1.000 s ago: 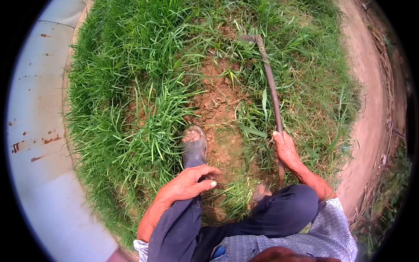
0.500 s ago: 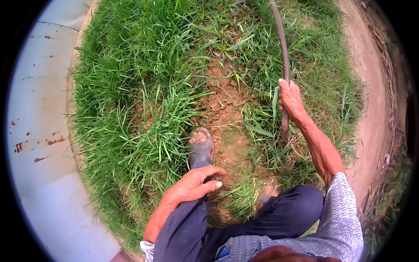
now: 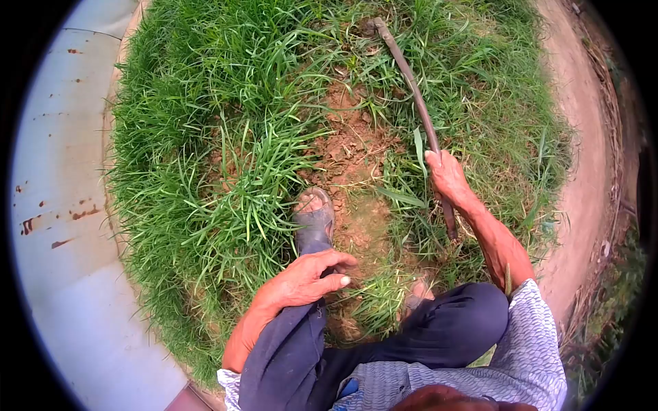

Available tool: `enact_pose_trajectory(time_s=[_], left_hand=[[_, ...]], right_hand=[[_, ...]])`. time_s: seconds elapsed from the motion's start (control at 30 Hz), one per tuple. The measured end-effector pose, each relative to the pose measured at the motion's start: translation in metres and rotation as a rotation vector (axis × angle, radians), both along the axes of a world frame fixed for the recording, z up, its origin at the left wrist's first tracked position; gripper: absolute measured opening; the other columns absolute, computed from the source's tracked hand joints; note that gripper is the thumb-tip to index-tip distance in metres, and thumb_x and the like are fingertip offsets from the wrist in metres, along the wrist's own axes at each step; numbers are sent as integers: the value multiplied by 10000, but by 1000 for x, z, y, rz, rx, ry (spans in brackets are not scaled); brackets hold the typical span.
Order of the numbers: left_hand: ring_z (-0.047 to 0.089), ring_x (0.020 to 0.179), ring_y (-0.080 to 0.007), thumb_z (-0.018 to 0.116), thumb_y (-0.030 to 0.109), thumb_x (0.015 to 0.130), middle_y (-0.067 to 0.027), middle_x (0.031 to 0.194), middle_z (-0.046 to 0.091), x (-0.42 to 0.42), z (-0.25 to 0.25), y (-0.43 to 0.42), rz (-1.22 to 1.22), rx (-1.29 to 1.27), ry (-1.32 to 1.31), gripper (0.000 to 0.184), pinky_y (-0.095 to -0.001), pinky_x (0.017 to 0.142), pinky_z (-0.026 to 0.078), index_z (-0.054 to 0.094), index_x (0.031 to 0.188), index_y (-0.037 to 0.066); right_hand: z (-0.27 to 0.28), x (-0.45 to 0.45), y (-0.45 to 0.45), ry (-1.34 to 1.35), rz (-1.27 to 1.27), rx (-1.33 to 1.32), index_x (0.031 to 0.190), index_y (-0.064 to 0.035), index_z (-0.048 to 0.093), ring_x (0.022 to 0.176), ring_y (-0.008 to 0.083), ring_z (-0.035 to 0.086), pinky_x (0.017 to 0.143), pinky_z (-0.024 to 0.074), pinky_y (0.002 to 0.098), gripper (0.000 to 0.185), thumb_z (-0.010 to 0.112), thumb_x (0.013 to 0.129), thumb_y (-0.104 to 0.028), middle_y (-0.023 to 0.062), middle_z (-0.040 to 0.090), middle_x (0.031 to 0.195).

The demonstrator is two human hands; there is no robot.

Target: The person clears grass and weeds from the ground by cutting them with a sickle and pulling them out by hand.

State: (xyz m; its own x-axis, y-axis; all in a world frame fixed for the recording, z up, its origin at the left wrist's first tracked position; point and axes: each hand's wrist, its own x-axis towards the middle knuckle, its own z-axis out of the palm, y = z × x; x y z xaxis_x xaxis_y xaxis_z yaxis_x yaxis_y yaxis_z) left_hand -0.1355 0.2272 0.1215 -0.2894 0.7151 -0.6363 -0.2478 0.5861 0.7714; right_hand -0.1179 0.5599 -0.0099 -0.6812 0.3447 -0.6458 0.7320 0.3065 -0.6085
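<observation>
My right hand (image 3: 447, 177) is wrapped round the brown wooden handle of a hoe (image 3: 411, 82), near its lower end. The handle slants up and left to the bare soil at the top, where the hoe's head is hidden in dirt and grass. Over my left knee lies my left hand (image 3: 305, 277), holding nothing, with thumb and forefinger apart. Just beyond it, my left foot in a dark sandal (image 3: 315, 219) stands on a strip of reddish soil (image 3: 353, 151).
Tall green grass-like plants (image 3: 212, 171) grow thick on the left. Lower, sparser grass (image 3: 507, 137) covers the right side. A pale sheet-metal surface (image 3: 75, 205) with rust spots borders the left, and a dirt path (image 3: 582, 137) runs along the right.
The hoe's far end has come down and left, from beyond the top edge to the soil. My right hand has moved slightly nearer to me; my left hand stays on the knee.
</observation>
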Motion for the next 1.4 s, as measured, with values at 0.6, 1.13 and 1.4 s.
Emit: enact_pose_trajectory(time_s=[0.6, 1.13, 1.4], left_hand=[[600, 1022, -228, 610, 235, 926, -129, 1095, 620, 7, 1, -17, 45, -20, -36, 388, -351, 915, 460, 571, 1250, 25], [603, 1044, -284, 580, 258, 926, -154, 1116, 607, 4, 3, -26, 17, -5, 34, 396, -374, 929, 457, 558, 1256, 41], [602, 1021, -214, 621, 254, 928, -114, 1075, 623, 2, 3, -9, -24, 8, 57, 392, -333, 914, 463, 579, 1254, 40]], right_hand=[[-28, 148, -2, 76, -30, 200, 999, 2, 537, 696, 316, 585, 659, 458, 449, 454, 493, 960, -448, 179, 581, 768], [-27, 65, -25, 70, 192, 208, 1053, 18, 484, 630, 363, 608, 584, 483, 468, 516, 449, 968, -490, 222, 577, 713], [40, 59, -10, -13, -3, -188, 914, -20, 500, 537, 178, 514, 498, 426, 355, 426, 515, 938, -445, 69, 518, 680]])
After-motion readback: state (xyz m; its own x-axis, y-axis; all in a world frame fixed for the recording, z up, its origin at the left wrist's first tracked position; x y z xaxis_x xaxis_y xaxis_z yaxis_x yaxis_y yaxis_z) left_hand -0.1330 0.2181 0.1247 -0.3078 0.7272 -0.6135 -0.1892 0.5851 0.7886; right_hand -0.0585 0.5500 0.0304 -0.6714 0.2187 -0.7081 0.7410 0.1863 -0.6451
